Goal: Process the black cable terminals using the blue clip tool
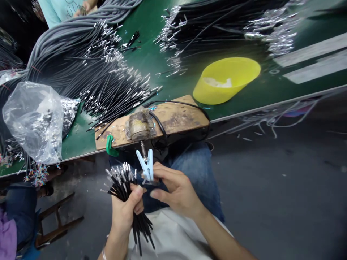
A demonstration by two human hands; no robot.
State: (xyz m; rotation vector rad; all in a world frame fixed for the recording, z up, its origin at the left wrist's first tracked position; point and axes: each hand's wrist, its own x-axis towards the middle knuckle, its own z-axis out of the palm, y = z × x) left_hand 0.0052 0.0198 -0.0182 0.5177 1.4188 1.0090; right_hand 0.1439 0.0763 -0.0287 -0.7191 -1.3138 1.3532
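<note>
My left hand is closed around a bundle of short black cables. Their bare silvery ends fan out above the fist, and the black tails hang below it. Just right of the bundle is my right hand, its thumb apart from the fingers and nothing visible between them. Its fingertips pass behind a light blue plastic clothespin, which partly hides them. The clothespin sits at the end of a metal shaft. That shaft sticks out from a small taped motor on a wooden board.
A green clamp grips the board at the table edge. Many black cables lie behind it, with a clear plastic bag at left. Right of these stands a yellow container. A wooden stool and another person are at left.
</note>
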